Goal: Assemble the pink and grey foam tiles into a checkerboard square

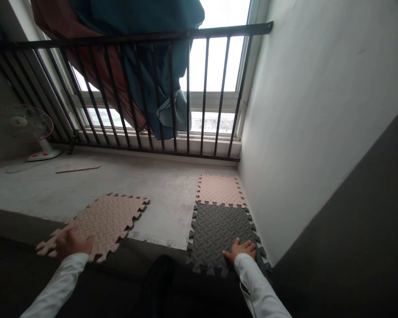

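My left hand [73,244] is over the near part of a pink foam mat tile [111,216], its thumb apart from the blurred fingers. That tile has jigsaw edges, with dark edges showing beneath it, and juts past the front of the ledge. My right hand [241,251] lies open with spread fingers on the near right part of a black foam mat tile [215,227]. Beyond the black tile, another pink foam mat tile [220,190] meets it edge to edge, close to the wall.
A pale ledge [166,221] runs below a black metal railing [146,150] and a window with blue and red curtains [142,88]. At the far left stands a fan [43,152]; a thin strip [78,169] lies near it. A white wall [301,110] bounds the right side.
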A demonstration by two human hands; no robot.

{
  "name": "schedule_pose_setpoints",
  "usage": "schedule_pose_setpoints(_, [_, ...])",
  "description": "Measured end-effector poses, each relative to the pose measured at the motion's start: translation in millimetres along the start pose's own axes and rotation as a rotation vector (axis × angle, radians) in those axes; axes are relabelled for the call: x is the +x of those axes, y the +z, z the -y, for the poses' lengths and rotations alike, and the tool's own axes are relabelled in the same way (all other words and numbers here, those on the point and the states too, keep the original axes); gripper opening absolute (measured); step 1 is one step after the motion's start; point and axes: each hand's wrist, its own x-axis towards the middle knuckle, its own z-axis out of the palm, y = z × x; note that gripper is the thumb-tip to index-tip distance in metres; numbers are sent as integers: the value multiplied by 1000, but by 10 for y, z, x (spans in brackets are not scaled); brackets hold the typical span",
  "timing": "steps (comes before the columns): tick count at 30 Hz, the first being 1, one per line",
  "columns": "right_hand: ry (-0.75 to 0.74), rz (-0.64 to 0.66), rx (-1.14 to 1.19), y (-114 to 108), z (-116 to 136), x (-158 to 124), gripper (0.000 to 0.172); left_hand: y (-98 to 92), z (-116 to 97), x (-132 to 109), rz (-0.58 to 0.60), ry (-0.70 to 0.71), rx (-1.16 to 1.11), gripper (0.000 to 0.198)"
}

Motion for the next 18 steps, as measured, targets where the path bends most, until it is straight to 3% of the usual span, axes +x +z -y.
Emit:
schedule_pose_setpoints(1, [4,15,1,-12,8,-2,85,-16,-218,-47,-19,125,-50,42])
schedule_pose_setpoints(2, [4,29,3,-22,14,-3,86,-11,-477,-122,37,228,-96,39])
schedule_pose_setpoints(4, [1,45,9,-35,18,-1,87,67,-1075,-348,262,391,-155,36])
schedule_pose_setpoints(6, [-2,45,16,-31,14,5,88,226,-1682,-643,463,604,-120,37])
schedule_pose_setpoints(9, [-9,24,19,1,-1,18,89,516,-2416,-1118,574,765,-46,39])
schedule_pose_setpoints(13, [-24,-6,8,41,-14,45,90,809,-2962,-1628,630,846,-52,46])
schedule_pose_setpoints(18, [-14,1,-10,41,-12,72,93,998,-3312,-1965,732,780,-78,44])
